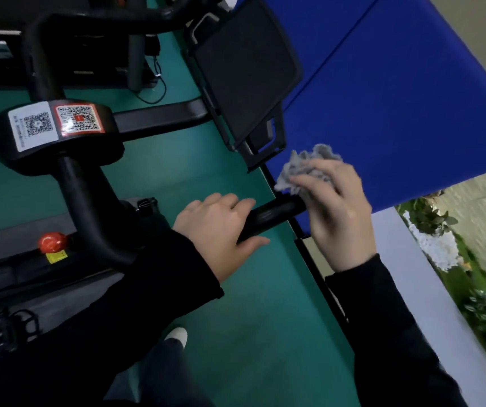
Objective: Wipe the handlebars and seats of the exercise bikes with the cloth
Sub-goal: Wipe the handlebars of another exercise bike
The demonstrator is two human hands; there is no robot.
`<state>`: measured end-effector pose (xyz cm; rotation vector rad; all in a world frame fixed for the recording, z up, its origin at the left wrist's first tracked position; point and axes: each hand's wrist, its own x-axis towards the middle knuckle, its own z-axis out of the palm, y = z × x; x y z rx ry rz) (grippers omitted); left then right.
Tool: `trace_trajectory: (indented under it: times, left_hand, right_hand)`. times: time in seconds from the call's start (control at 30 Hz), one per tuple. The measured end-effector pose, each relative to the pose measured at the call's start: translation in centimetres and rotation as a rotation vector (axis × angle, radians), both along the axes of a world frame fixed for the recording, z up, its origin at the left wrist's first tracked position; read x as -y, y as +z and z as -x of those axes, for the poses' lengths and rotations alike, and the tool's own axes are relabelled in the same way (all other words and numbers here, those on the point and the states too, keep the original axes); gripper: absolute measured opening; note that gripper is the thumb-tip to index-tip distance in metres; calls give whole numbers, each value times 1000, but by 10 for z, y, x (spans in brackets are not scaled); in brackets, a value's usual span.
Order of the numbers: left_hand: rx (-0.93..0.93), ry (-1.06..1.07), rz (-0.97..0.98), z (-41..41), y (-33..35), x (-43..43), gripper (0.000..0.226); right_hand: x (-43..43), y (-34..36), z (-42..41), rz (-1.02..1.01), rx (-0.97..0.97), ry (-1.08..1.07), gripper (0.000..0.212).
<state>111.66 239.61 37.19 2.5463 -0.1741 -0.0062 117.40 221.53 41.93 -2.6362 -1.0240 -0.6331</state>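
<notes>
Black sleeve [124, 289] nearest; L hand [218, 227] gripped handlebar [271, 215], prob. steadying it, while R hand [336, 212] clutched bunched cloth [303, 168] at handlebar's tip, ready to wipe.

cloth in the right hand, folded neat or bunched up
Bunched up: the grey cloth is crumpled in the right hand, its ragged folds sticking out above it.

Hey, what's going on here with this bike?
A person is wiping down an exercise bike. Their left hand grips the black handlebar near its end, and their right hand holds a crumpled grey cloth at the bar's tip.
</notes>
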Motion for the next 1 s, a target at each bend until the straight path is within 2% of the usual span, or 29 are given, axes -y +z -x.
trace_trajectory:
  times: [0.13,0.27,0.43,0.6,0.77,0.9,1.0]
  left_hand:
    - [16,-13,39,-10,3,18,63]
    - [34,-15,98,-16,2,26,55]
    - [61,-5,139,-17,-2,24,50]
    - [102,13,158,-16,-3,26,48]
    - [124,10,177,-16,-4,26,47]
    - [135,21,174,-16,-4,26,47]
    - [132,20,177,-15,-3,27,48]
  right_hand:
    - [-8,4,-5,-312,-75,-204,18]
    - [-15,-5,6,-540,-61,-270,20]
    - [-12,-14,15,-603,80,-311,25]
    - [1,-6,-4,-849,-159,-359,24]
    - [1,-12,4,-760,-105,-257,21]
    - [8,-7,-21,-882,-355,-275,13]
    - [12,-21,-18,-1171,-567,-287,15]
